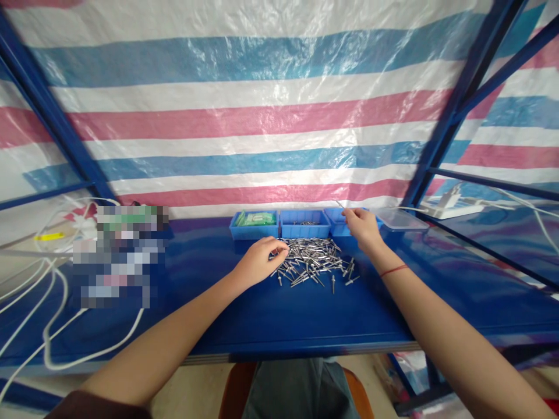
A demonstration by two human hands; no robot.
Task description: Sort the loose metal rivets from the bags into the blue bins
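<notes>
Rivet pile (312,255): shiny, slim metal, at centre.
Right hand (361,226): two o'clock, pinches a rivet (339,204).
Left hand (261,259): nine o'clock, curled; its hold I cannot tell.
Plastic bin (338,226): one o'clock, partly hidden.

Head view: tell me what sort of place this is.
Probably a small workshop or assembly station: a blue table bears a pile of metal pins and plastic bins, with striped sheeting behind.

Silvery rivets (311,255), apparently, in loose heap on tabletop (314,320)
</notes>
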